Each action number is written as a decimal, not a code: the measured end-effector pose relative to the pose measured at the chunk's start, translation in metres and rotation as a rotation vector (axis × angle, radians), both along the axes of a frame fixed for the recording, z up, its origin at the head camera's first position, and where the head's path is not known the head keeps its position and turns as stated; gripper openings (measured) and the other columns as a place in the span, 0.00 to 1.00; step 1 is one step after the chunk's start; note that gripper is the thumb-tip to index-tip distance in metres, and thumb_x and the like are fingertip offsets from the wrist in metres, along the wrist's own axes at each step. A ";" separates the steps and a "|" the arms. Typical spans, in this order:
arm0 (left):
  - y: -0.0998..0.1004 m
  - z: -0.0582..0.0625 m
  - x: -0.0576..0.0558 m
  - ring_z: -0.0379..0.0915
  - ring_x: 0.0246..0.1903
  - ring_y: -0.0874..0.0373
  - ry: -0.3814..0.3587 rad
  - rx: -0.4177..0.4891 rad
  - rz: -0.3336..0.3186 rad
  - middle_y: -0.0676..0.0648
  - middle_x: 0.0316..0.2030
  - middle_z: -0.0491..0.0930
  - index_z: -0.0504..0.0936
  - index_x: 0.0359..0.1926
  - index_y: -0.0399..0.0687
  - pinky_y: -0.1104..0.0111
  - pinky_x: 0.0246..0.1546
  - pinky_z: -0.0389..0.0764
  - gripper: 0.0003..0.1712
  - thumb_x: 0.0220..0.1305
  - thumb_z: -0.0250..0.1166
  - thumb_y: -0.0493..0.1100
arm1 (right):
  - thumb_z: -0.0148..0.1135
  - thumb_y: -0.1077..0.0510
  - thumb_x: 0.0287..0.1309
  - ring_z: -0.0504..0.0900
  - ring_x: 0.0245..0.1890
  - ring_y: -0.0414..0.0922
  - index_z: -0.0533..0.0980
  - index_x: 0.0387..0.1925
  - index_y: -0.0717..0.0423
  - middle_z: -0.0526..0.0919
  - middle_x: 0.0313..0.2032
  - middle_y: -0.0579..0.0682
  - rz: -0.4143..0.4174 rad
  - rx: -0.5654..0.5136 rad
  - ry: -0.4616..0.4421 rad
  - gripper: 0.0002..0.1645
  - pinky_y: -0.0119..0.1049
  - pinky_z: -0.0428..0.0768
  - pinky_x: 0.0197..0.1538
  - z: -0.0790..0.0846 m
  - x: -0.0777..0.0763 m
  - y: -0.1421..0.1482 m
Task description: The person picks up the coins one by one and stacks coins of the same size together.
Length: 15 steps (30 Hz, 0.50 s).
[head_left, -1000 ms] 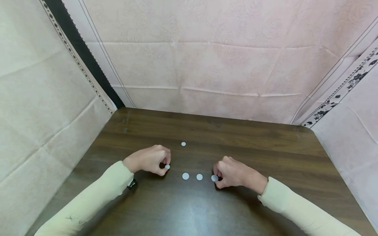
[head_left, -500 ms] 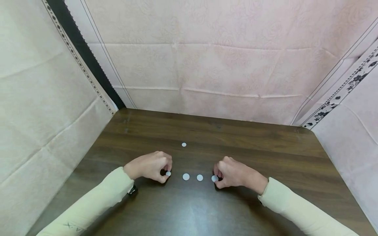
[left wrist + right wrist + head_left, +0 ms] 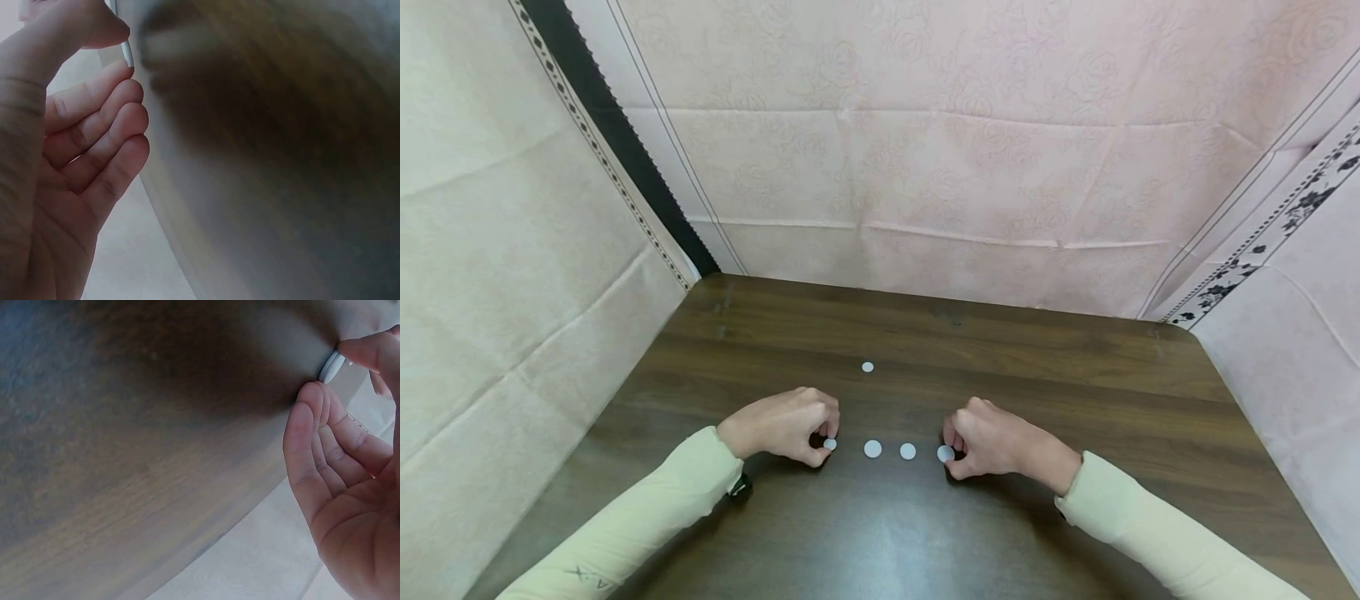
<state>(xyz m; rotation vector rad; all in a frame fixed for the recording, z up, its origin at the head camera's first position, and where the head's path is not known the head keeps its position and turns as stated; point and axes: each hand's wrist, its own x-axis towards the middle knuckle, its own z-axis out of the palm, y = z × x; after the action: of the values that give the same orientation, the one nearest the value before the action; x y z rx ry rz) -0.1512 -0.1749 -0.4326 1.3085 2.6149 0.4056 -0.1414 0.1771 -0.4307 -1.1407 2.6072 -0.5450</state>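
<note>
My left hand (image 3: 786,423) pinches a small white disc (image 3: 830,444) between thumb and index finger, low at the dark wooden table (image 3: 880,533). In the left wrist view this disc (image 3: 127,53) shows edge-on at the fingertips, the other fingers curled beside it. Across from it, my right hand (image 3: 992,437) pinches a slightly larger white disc (image 3: 945,454); the right wrist view has that disc (image 3: 331,367) between thumb and fingertips, close to the wood. Between the hands lie a larger white disc (image 3: 872,449) and a smaller one (image 3: 907,452), roughly in line with the held discs.
Farther back on the table lies another small white disc (image 3: 868,367). Pale patterned cloth (image 3: 955,183) hangs behind the table's far edge, with more cloth (image 3: 512,275) along the left side and a floral-bordered cloth (image 3: 1300,333) on the right.
My left hand has moved toward me and slightly right with its small disc, coming level with the row. My right hand keeps its pinch in the same place.
</note>
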 end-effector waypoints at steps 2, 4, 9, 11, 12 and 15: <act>-0.001 -0.001 0.000 0.71 0.29 0.70 0.006 -0.005 0.000 0.57 0.30 0.79 0.86 0.29 0.52 0.79 0.30 0.75 0.03 0.54 0.73 0.40 | 0.77 0.56 0.53 0.78 0.24 0.27 0.85 0.31 0.54 0.86 0.26 0.43 0.000 -0.004 -0.002 0.08 0.23 0.79 0.30 0.000 0.000 0.000; -0.002 -0.001 0.000 0.71 0.29 0.70 0.006 -0.010 0.001 0.57 0.30 0.79 0.86 0.29 0.52 0.79 0.30 0.75 0.03 0.54 0.73 0.40 | 0.78 0.56 0.52 0.79 0.25 0.27 0.85 0.31 0.54 0.87 0.26 0.43 0.006 -0.016 -0.009 0.08 0.23 0.80 0.30 0.000 -0.002 0.001; -0.001 -0.001 0.001 0.71 0.28 0.70 -0.003 -0.007 0.005 0.56 0.31 0.80 0.87 0.30 0.50 0.79 0.30 0.76 0.03 0.56 0.74 0.40 | 0.79 0.58 0.52 0.82 0.29 0.31 0.85 0.32 0.54 0.88 0.29 0.44 0.005 -0.050 -0.083 0.09 0.25 0.82 0.35 0.003 -0.006 0.005; 0.000 -0.001 0.001 0.72 0.29 0.70 -0.009 -0.006 0.007 0.56 0.31 0.80 0.87 0.30 0.49 0.79 0.31 0.76 0.03 0.56 0.74 0.40 | 0.80 0.57 0.52 0.84 0.31 0.32 0.85 0.34 0.55 0.89 0.31 0.44 0.004 -0.049 -0.131 0.10 0.25 0.83 0.37 0.005 -0.007 0.006; 0.000 -0.001 0.001 0.72 0.29 0.70 -0.015 -0.005 0.009 0.56 0.31 0.80 0.87 0.30 0.50 0.78 0.31 0.76 0.03 0.56 0.74 0.39 | 0.81 0.56 0.52 0.84 0.32 0.33 0.85 0.35 0.56 0.89 0.32 0.44 0.007 -0.044 -0.153 0.12 0.26 0.83 0.38 0.007 -0.007 0.007; -0.001 -0.001 0.001 0.73 0.30 0.69 -0.024 -0.008 0.014 0.56 0.31 0.80 0.87 0.30 0.50 0.79 0.32 0.76 0.03 0.57 0.74 0.40 | 0.81 0.55 0.52 0.86 0.35 0.35 0.86 0.40 0.59 0.90 0.36 0.46 0.029 -0.012 -0.187 0.16 0.27 0.84 0.41 0.014 -0.010 0.006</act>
<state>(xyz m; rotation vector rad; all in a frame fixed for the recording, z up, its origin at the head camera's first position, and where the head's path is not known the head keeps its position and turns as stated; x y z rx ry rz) -0.1498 -0.1761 -0.4341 1.2755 2.6045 0.4096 -0.1511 0.1832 -0.4166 -1.0744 2.4284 -0.6298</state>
